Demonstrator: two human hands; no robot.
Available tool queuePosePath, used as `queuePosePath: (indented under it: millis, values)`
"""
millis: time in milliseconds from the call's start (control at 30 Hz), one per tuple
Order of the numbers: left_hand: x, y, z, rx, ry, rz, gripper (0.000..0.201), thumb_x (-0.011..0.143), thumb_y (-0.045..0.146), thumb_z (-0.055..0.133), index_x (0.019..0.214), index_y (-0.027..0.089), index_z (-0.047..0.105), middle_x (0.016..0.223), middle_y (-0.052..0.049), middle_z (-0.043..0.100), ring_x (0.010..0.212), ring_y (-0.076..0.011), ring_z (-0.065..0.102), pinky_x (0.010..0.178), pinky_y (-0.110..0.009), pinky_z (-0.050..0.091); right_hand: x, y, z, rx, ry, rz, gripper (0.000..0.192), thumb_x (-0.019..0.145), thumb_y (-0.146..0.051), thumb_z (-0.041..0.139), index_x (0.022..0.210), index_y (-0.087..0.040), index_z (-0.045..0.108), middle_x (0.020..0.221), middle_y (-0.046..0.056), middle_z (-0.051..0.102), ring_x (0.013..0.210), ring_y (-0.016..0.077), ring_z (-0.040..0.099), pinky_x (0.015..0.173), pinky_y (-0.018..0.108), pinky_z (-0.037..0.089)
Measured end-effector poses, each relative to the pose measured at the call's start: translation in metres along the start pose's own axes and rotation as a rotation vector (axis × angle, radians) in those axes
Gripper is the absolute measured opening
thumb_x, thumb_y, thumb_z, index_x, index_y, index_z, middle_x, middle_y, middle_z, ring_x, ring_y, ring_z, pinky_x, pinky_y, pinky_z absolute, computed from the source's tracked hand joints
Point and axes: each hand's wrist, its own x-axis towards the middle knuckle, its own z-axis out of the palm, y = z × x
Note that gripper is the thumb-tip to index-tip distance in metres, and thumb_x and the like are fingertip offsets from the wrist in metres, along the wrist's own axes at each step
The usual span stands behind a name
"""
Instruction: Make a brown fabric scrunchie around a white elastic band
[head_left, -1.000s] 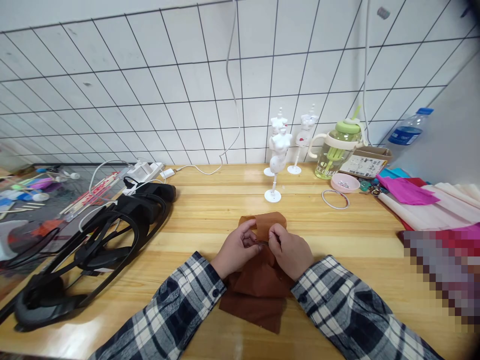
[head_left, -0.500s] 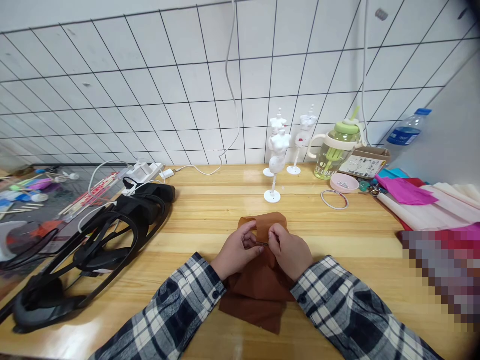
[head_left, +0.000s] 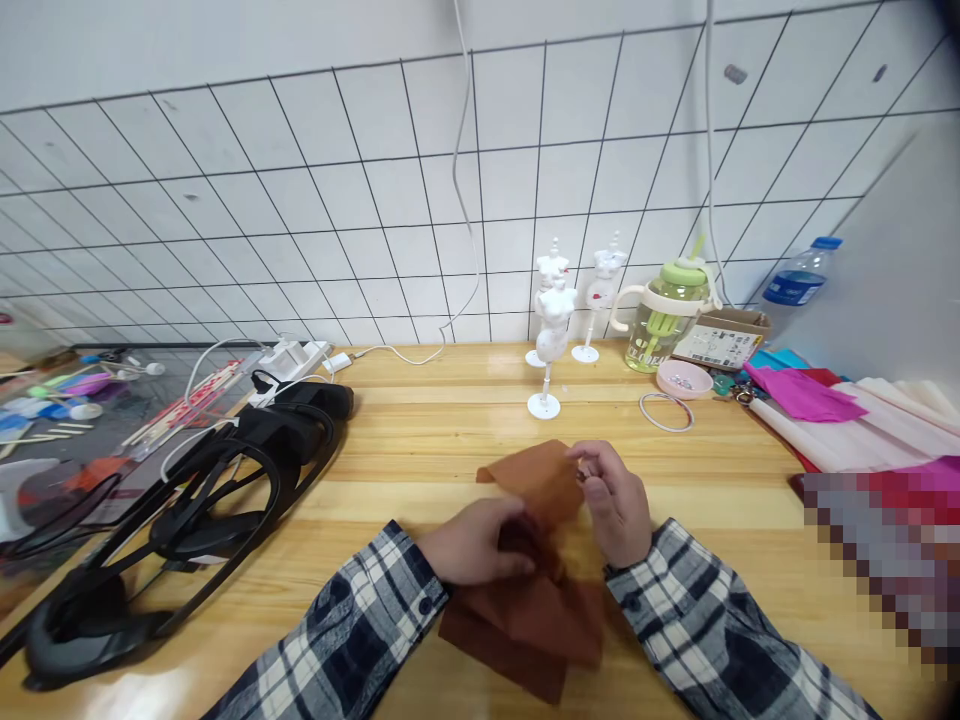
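Observation:
Brown cloth (head_left: 517, 625) lies folded and bunched on the table in front of me, its lighter upper panel (head_left: 534, 478) raised. My left hand (head_left: 476, 543) is closed around the bunched middle of it, blurred by motion, with the folds hiding some fingers. At the panel's right edge, my right hand (head_left: 616, 503) is closed in a pinch, thumb against index finger. Something small and dark shows at those fingertips, too small to name. Whether the pinch also takes in the cloth's edge I cannot tell.
Small white dress forms (head_left: 553, 330) stand behind the cloth. To their right are a green-lidded jug (head_left: 660, 320), a pink bowl (head_left: 684, 380), a ring (head_left: 666, 412) and coloured fabrics (head_left: 806, 393). A black headset-like strap frame (head_left: 247, 530) and cables lie at left.
My right hand has moved right, away from my left hand. The cloth's upper panel has shifted and tilted, while my left hand stays on the bunched part. The view has tipped slightly upward.

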Motion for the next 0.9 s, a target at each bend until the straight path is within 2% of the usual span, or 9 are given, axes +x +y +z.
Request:
queuePosePath:
  millis: [133,233,400,467,567,633,767,833,900]
  values:
    - [-0.009,0.016,0.002,0.379,-0.190,0.087,0.067,0.054,0.041,0.082,0.115,0.022,0.062,0.108,-0.008,0.063,0.097,-0.0285,0.057,0.088,-0.041,0.045,0.010,0.008,0.002,-0.221,-0.243,-0.015,0.030,0.082,-0.034,0.055,0.110,-0.026,0.059,0.095,0.001,0.068,0.085,0.0185,0.062,0.073,0.027,0.041]
    - [-0.013,0.023,0.010,0.478,-0.232,0.184,0.097,0.044,0.037,0.084,0.133,0.026,0.048,0.130,-0.011,0.053,0.114,-0.0361,0.049,0.101,-0.050,0.036,0.016,0.019,0.005,-0.373,-0.383,0.010,0.024,0.084,-0.031,0.054,0.107,-0.028,0.061,0.098,0.002,0.069,0.090,0.0196,0.062,0.075,0.028,0.040]
    - [-0.020,0.018,-0.005,0.416,-0.232,0.105,0.061,0.066,0.009,0.061,0.124,0.029,0.057,0.098,-0.002,0.070,0.082,-0.0203,0.065,0.073,-0.028,0.049,0.021,0.036,0.001,-0.468,-0.278,0.133,0.029,0.089,-0.032,0.050,0.115,-0.022,0.056,0.102,0.007,0.067,0.092,0.0218,0.062,0.076,0.031,0.039]
    - [-0.021,0.009,-0.033,0.425,-0.070,0.104,0.045,0.072,0.006,0.052,0.107,0.029,0.067,0.097,0.001,0.072,0.084,-0.0179,0.066,0.073,-0.025,0.049,0.020,0.036,0.002,-0.435,-0.274,0.109,0.031,0.088,-0.029,0.052,0.117,-0.021,0.055,0.103,0.008,0.066,0.095,0.0218,0.060,0.079,0.031,0.039]
    - [-0.020,-0.009,-0.088,0.674,0.564,-0.004,0.044,0.078,0.009,0.044,0.113,0.025,0.065,0.109,-0.005,0.068,0.098,-0.0221,0.062,0.086,-0.033,0.046,0.017,0.027,0.010,-0.360,-0.335,-0.037,0.029,0.086,-0.024,0.054,0.115,-0.024,0.059,0.102,0.006,0.064,0.098,0.0210,0.056,0.085,0.031,0.037]
    - [-0.019,-0.021,-0.119,0.866,0.844,-0.114,0.041,0.081,0.013,0.045,0.117,0.020,0.063,0.106,-0.009,0.067,0.097,-0.0253,0.059,0.086,-0.036,0.044,0.014,0.018,0.016,-0.322,-0.380,-0.146,0.029,0.086,-0.021,0.054,0.114,-0.027,0.060,0.100,0.004,0.063,0.098,0.0204,0.054,0.087,0.032,0.036]
    - [-0.011,-0.040,-0.138,1.098,0.929,-0.209,0.042,0.083,0.015,0.044,0.120,0.023,0.063,0.108,-0.010,0.064,0.102,-0.0286,0.054,0.091,-0.042,0.037,0.012,0.007,0.023,-0.266,-0.380,-0.216,0.033,0.085,-0.016,0.053,0.116,-0.028,0.061,0.102,0.003,0.062,0.098,0.0198,0.051,0.087,0.032,0.036]
    - [-0.005,-0.042,-0.129,1.092,0.821,-0.240,0.043,0.079,0.017,0.050,0.120,0.023,0.062,0.116,-0.011,0.063,0.111,-0.0315,0.050,0.097,-0.048,0.032,0.013,0.007,0.023,-0.233,-0.366,-0.202,0.033,0.085,-0.015,0.053,0.114,-0.027,0.061,0.103,0.003,0.062,0.098,0.0195,0.051,0.088,0.031,0.037]
    - [-0.001,-0.038,-0.113,1.057,0.893,-0.260,0.055,0.073,0.021,0.056,0.128,0.022,0.054,0.135,-0.012,0.051,0.127,-0.0379,0.036,0.103,-0.056,0.023,0.014,0.010,0.021,-0.210,-0.355,-0.181,0.031,0.084,-0.014,0.053,0.111,-0.026,0.063,0.104,0.003,0.063,0.099,0.0197,0.051,0.088,0.031,0.037]
